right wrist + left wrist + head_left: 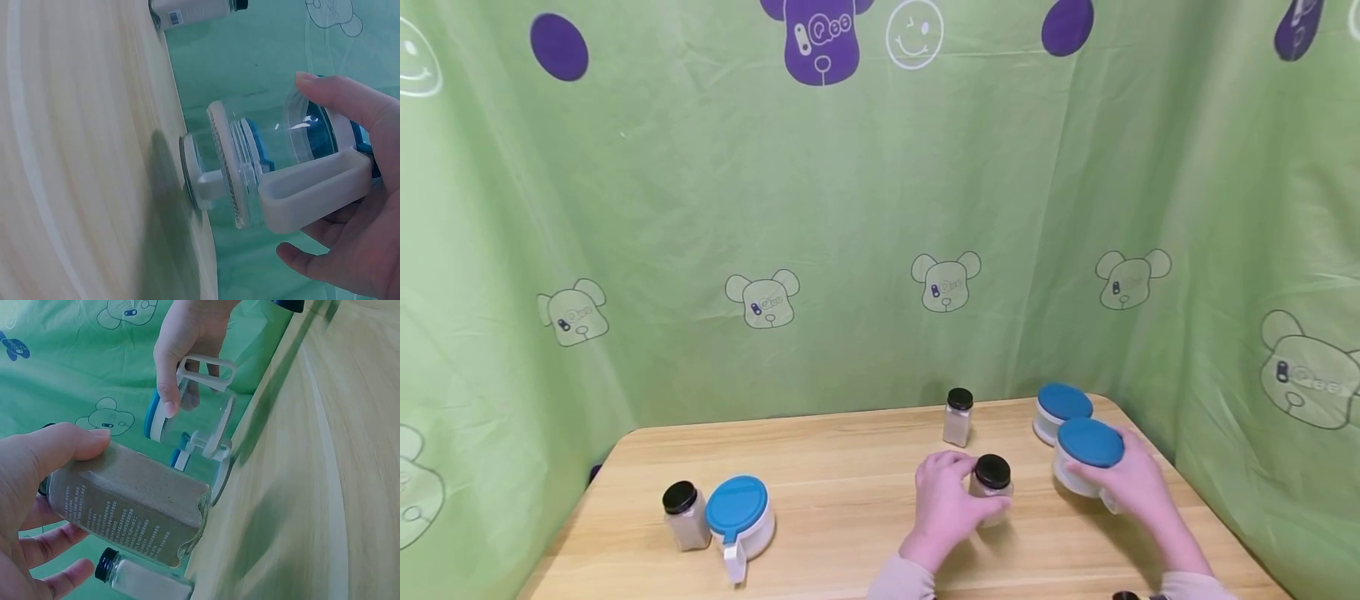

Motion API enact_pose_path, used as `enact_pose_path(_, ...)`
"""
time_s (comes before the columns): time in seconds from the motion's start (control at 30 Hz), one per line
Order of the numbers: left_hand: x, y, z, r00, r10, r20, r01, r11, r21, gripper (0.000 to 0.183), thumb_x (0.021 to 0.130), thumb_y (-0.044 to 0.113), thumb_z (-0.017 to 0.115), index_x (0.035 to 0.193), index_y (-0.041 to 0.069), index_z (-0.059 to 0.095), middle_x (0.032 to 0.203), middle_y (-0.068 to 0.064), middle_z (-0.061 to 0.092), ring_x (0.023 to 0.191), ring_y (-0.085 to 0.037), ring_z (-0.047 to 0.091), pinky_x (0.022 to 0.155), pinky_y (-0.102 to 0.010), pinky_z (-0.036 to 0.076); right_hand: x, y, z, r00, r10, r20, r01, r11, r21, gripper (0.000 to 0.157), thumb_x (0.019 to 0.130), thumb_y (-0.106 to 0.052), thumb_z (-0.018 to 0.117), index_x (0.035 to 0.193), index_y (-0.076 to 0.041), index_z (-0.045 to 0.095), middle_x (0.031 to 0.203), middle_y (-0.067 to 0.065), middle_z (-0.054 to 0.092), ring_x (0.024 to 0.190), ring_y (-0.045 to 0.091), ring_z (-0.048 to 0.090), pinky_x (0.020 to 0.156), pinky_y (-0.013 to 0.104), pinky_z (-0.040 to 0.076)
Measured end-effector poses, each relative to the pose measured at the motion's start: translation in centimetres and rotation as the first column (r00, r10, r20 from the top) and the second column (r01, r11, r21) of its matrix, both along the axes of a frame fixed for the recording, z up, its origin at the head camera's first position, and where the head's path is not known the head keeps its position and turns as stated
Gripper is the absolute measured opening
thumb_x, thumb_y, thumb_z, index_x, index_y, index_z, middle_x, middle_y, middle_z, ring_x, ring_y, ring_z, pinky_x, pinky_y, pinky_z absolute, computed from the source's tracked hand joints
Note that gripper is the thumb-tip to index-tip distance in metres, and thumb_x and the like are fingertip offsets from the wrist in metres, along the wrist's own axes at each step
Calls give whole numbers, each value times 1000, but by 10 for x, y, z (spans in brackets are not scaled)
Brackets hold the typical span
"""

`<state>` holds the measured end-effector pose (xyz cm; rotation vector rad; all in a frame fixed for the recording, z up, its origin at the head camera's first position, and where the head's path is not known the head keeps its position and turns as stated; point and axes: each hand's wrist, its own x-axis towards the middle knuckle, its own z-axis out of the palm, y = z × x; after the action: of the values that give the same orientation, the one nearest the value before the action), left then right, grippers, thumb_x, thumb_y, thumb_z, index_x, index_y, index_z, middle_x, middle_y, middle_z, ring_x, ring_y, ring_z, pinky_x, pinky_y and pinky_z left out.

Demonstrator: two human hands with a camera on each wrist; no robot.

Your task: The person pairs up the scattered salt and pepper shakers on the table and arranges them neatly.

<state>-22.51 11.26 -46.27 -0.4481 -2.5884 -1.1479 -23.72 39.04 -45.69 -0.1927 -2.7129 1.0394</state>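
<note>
My left hand (pixel 946 502) grips a square clear jar (pixel 134 500) by its upper part, between thumb and fingers. It has a black lid, greyish-brown powder inside and printed text on one side, and it appears raised off the table. To the right, my right hand (pixel 1131 479) holds a round clear seasoning pot (pixel 275 134) near its blue lid (pixel 1090 442). The pot's white handle (pixel 315 190) points toward my wrist, and its base is lifted above the wood. Just behind it stands a similar blue-lidded pot (pixel 1063 412).
A black-lidded jar (pixel 958 417) of pale contents stands near the back edge of the wooden table (pixel 835 500). At the left are another black-lidded jar (pixel 687 518) and a blue-lidded pot (pixel 741 517) side by side. One black lid (pixel 1125 596) shows at the bottom edge. A green curtain (pixel 850 192) hangs behind.
</note>
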Motion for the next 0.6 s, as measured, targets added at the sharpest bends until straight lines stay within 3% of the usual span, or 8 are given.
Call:
enact_pose_path(0.27, -1, -7, 1, 999, 6, -40, -6, 1000, -18, 60, 65, 54, 83, 112, 18, 72, 110, 8, 68, 115, -16, 54, 109, -45, 33, -1, -12, 0, 999, 22, -25, -21, 1000, 9, 108, 75, -47, 80, 144, 14, 22, 137, 39, 39, 119, 54, 43, 92, 68, 40)
enact_pose_path(0.6, -1, -17, 3, 999, 20, -51, -21, 1000, -22, 58, 64, 52, 85, 109, 16, 73, 109, 7, 68, 112, -16, 55, 108, -45, 34, 0, -22, 6, 1000, 28, 5, -28, 1000, 13, 111, 76, -47, 79, 145, 15, 18, 139, 41, 34, 122, 55, 41, 95, 69, 39)
